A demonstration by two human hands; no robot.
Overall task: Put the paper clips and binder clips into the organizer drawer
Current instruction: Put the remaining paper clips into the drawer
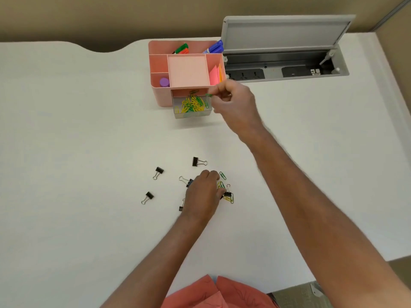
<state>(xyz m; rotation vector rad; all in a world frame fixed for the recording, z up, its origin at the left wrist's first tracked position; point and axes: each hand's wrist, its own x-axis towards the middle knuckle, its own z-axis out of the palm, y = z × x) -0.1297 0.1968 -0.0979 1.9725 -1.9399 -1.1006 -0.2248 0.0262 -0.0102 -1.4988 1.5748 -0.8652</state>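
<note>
Worktop (pixel 77 130): white, carries all items listed.

Organizer (pixel 186 72): pink, compartmented, at the far centre of the worktop. Rear compartments hold green and red markers (pixel 182 49) and a blue marker (pixel 215 47); right compartment holds pink and yellow sticky notes (pixel 215 74); front left compartment holds a purple round-topped item (pixel 164 82).

Organizer drawer (pixel 191 107): clear, pulled out from the front of the organizer, holding a heap of yellow and green paper clips (pixel 192 103).

Right hand (pixel 233 103): raised just beside the drawer's right edge, fingers pinched together on a green paper clip (pixel 208 95) above that edge.

Left hand (pixel 203 194): palm down on the worktop over the loose pile, fingers curled; whether they grip anything cannot be told.

Binder clips, black with wire handles: one (pixel 198 162) beyond the left hand; one (pixel 158 172) and one (pixel 147 197) well to its left; one (pixel 186 181) and one (pixel 181 205) partly hidden by the hand; one (pixel 227 193) at its right.

Loose paper clips (pixel 229 198): yellow and green, around the right-hand binder clip; a single green one (pixel 222 175) lies apart near the fingertips.

Cable box (pixel 287 63): grey, recessed, lid open, right of the organizer.
</note>
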